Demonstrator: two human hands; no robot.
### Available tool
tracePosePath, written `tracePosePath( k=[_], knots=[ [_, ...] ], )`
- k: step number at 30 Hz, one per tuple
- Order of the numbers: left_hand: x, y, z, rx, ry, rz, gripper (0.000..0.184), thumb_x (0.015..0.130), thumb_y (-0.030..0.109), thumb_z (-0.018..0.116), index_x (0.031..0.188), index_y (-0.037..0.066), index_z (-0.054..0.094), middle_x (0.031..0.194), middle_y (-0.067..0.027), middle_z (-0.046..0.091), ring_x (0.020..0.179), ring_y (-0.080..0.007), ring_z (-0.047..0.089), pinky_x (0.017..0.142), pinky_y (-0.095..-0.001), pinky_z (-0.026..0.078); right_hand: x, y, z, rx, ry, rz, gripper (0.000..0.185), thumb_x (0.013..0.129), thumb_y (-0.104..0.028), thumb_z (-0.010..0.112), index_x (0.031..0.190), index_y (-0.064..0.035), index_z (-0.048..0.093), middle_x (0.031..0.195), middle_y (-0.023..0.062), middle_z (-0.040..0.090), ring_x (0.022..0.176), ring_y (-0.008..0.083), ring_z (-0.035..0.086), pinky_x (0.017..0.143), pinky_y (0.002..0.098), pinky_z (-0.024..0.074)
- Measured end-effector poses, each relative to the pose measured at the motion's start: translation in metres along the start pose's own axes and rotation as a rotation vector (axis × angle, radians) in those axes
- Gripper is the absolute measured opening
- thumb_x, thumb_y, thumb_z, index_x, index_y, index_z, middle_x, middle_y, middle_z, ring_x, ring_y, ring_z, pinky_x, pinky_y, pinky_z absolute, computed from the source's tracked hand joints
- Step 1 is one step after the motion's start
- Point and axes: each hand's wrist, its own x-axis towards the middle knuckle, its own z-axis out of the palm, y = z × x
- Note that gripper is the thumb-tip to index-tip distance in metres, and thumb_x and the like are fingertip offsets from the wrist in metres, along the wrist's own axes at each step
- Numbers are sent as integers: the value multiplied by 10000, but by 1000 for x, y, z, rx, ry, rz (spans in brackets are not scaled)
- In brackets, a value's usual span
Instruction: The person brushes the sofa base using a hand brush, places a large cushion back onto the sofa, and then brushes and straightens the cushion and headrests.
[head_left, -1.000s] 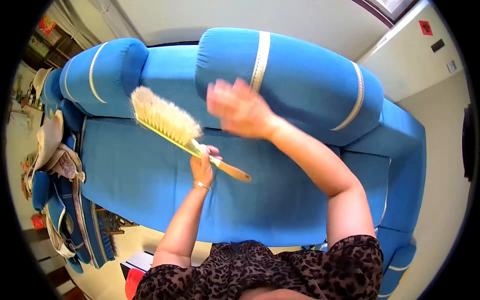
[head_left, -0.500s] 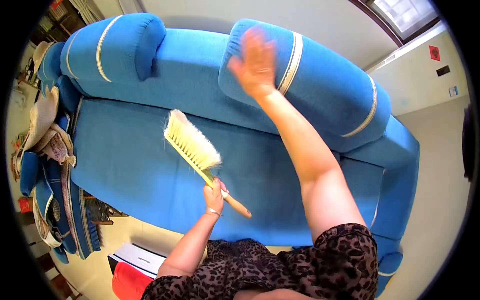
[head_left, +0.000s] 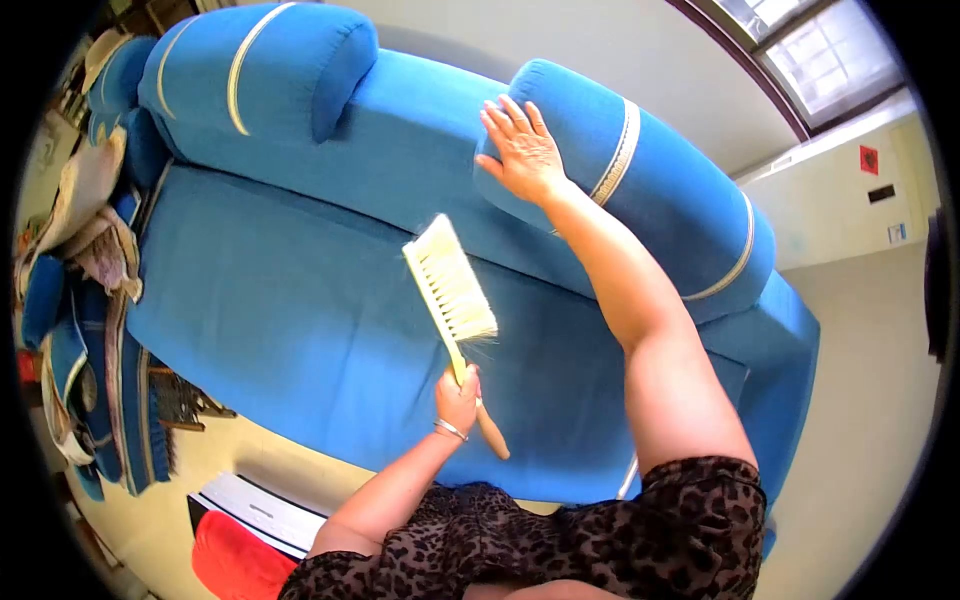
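Observation:
My left hand [head_left: 458, 398] is wrapped around the wooden handle of a bristle brush [head_left: 452, 285], with a bracelet on the wrist. The brush is held above the blue sofa seat [head_left: 290, 290], its pale bristles facing up and right. Farther off, my right hand [head_left: 523, 150] lies over the left end of a blue back cushion [head_left: 680, 190], fingers spread and holding nothing. Whether the palm presses on the fabric cannot be told. Light trim bands cross this cushion.
A second back cushion [head_left: 265, 70] rests at the left of the sofa back. Bunched fabric covers [head_left: 85, 200] are piled at the left end. A red object [head_left: 235, 560] and a white-topped box [head_left: 262, 510] stand at the lower left. A window [head_left: 830, 50] is at the upper right.
The brush has swung more upright and shifted right in view with my left hand. My right hand is less blurred and slightly lower in view, still at the cushion's left end. The view has tilted.

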Motion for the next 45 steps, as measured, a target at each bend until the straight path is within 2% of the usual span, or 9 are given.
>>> tracePosePath(
  k=[5,9,12,14,21,29,35,39,45],
  knots=[
    [-9,3,-2,94,28,62,177,851,189,597,860,13,580,618,-66,568,542,-161,555,504,-324,450,6,-28,-31,119,-1074,-504,487,839,-392,547,1215,-83,534,1307,71,491,1245,261,414,1113,440,179],
    [-15,-7,-9,191,69,29,220,845,204,623,836,4,533,635,-111,566,566,-204,559,525,-358,437,-19,-14,-14,-62,-63,218,664,834,-392,549,1373,-67,339,1463,121,279,1367,251,233,1097,468,177],
    [-13,-16,-21,294,121,49,260,854,221,619,861,-4,487,679,-156,570,598,-270,568,547,-395,428,-108,-71,9,117,-479,-67,516,869,-409,492,1269,-81,503,1470,107,274,1386,258,166,1115,470,128],
    [-16,-31,-22,332,147,70,271,868,226,600,898,-8,466,714,-181,574,626,-312,572,568,-414,427,-191,-126,14,713,-1115,417,424,922,-376,454,1080,-18,619,1152,182,588,1179,311,486,1038,445,303],
    [-9,-99,-16,300,78,-57,283,918,226,519,1043,-12,428,771,-193,586,706,-307,589,626,-410,450,-304,-346,-96,2234,-841,1471,481,976,-401,351,1238,-22,487,1110,108,606,992,209,585,886,362,463],
    [-31,-118,49,643,-523,138,387,931,267,463,1225,22,407,1019,-188,604,1009,-337,538,886,-423,408,-358,-339,-105,1440,-165,2006,272,936,-320,498,785,-94,494,588,-13,481,460,93,465,384,253,379],
    [-66,-136,10,499,-749,-206,305,928,204,509,1161,8,527,1029,-118,623,990,-212,595,884,-317,452,-513,-226,-62,231,-58,1937,338,896,-332,543,835,0,555,709,164,595,649,281,570,612,402,447],
    [-85,-183,-65,590,-638,-280,298,926,186,521,1161,2,531,1005,-113,628,937,-171,611,847,-288,472,-521,-229,17,677,115,2530,226,865,-223,567,804,-6,545,711,138,604,595,244,551,559,403,436],
    [-94,-205,-159,540,-395,-443,301,924,201,519,1135,-13,541,975,-111,638,879,-171,620,813,-286,482,-417,-430,-20,969,-1012,1042,216,845,-291,525,962,-111,555,800,176,647,744,377,630,649,496,501]
  ],
)
